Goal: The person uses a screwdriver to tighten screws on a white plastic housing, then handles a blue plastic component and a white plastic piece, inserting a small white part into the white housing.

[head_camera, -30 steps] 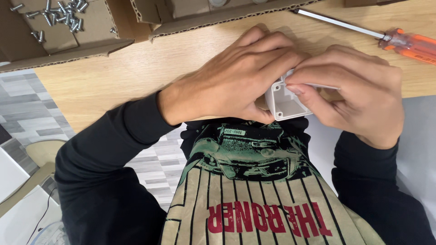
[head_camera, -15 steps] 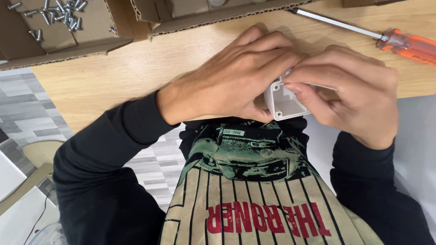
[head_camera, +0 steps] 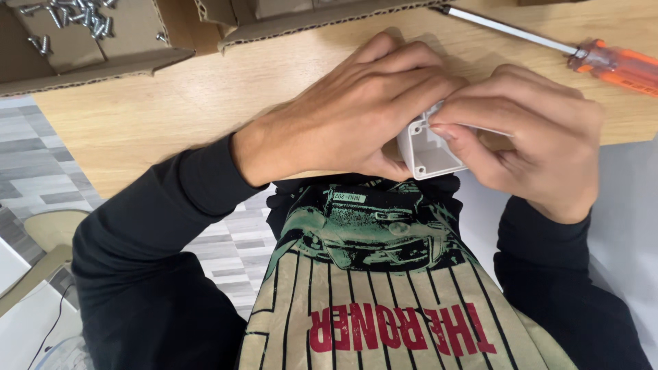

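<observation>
hands (head_camera: 439, 127) barely shifted, small white plastic box (head_camera: 428, 147), open, hollow

Bright, even light is falling from overhead. Soft shadows are lying under both hands on the pale wooden counter (head_camera: 171, 103). Everything is looking sharp, without glare.

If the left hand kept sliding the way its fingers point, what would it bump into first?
The left hand points toward the right hand, and their fingers already meet over the small white plastic box both hold. So it would press into the right hand first, long before reaching the orange-handled screwdriver.
</observation>
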